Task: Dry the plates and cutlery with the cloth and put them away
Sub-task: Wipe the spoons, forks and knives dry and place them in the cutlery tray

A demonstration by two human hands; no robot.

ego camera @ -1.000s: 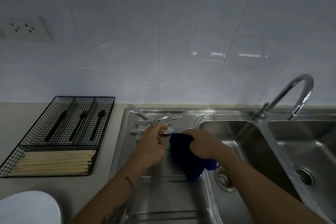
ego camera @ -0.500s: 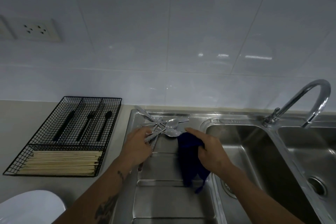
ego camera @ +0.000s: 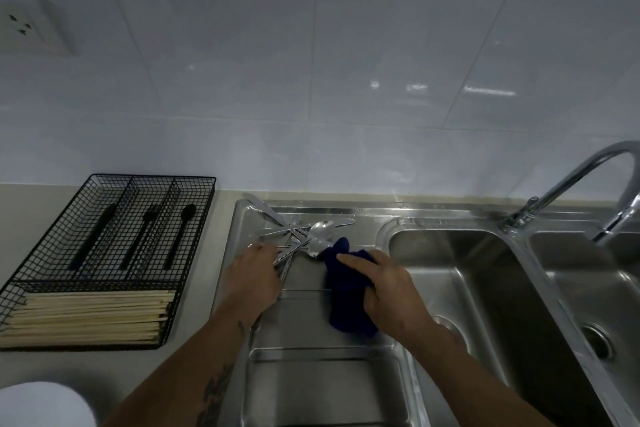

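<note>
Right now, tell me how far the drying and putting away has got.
Looks done: three black utensils lie in the wire tray, and a white plate sits on the counter. In hand: the left hand grips silver cutlery from the pile on the drainboard; the right hand holds the blue cloth. Left: drying and storing that pile.

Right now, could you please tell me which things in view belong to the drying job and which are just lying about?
Job:
cloth, held by right hand
cutlery on the drainboard, left hand on it
wire tray
plate

Lying about:
tap
basins
socket
chopsticks
</note>
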